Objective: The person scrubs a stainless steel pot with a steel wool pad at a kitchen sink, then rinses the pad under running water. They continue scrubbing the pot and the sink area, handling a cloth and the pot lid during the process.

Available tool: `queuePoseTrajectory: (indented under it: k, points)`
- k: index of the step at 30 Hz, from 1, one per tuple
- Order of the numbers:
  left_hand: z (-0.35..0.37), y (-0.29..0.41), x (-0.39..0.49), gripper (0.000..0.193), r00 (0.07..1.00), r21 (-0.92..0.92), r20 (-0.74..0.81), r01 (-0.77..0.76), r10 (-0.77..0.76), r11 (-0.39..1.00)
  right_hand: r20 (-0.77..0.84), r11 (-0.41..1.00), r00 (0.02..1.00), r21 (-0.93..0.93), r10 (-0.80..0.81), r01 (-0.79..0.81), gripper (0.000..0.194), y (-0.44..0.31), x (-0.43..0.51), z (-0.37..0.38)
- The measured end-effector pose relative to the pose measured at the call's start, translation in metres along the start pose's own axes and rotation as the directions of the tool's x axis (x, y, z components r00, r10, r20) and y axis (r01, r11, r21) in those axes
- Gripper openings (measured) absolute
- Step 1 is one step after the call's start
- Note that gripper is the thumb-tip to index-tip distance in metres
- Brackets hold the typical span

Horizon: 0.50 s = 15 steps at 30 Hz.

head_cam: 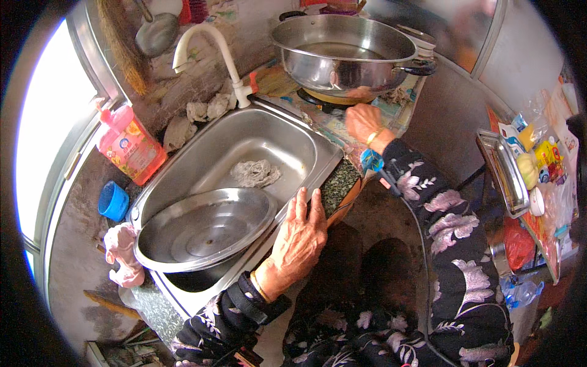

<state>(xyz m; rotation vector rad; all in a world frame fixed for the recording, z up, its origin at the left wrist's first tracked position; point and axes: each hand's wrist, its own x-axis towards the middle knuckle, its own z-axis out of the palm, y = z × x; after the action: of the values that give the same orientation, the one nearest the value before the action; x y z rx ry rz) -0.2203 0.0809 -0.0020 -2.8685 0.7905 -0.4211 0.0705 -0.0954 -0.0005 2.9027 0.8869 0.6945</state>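
My left hand (300, 238) rests with fingers spread on the near rim of the stainless steel sink (220, 133). A large metal basin (206, 229) leans tilted inside the sink, and a crumpled grey cloth (255, 173) lies on the sink floor beside it. My right hand (364, 123), fingers curled, is at the front of the black stove or hob (321, 102), just below a big two-handled steel pot (344, 73). The pot seems to hold some liquid. Whether the right fingers grip anything is hidden.
A white curved faucet (215, 39) with a red handle rises behind the sink. Left of it stand a pink soap bottle (133, 149) and a blue cup (113, 201), with a pink cloth (123, 254) nearby. At right, a table carries a metal tray (503, 174) and packages.
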Motion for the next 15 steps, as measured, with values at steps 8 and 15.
queuePoseTrajectory:
  k: [8, 15]
  points:
    - [-0.002, 0.002, 0.001, 0.054, 1.000, 0.018, -0.009, 0.006, -0.006, 1.000, -0.021, 0.999, 0.999, -0.034, -0.027, 0.026, 0.017, -0.023, 0.009, 0.003]
    - [-0.001, 0.001, 0.000, 0.056, 1.000, 0.004, 0.001, -0.003, 0.003, 1.000, -0.015, 0.999, 1.000, -0.050, 0.014, -0.015, 0.017, -0.004, 0.001, 0.004]
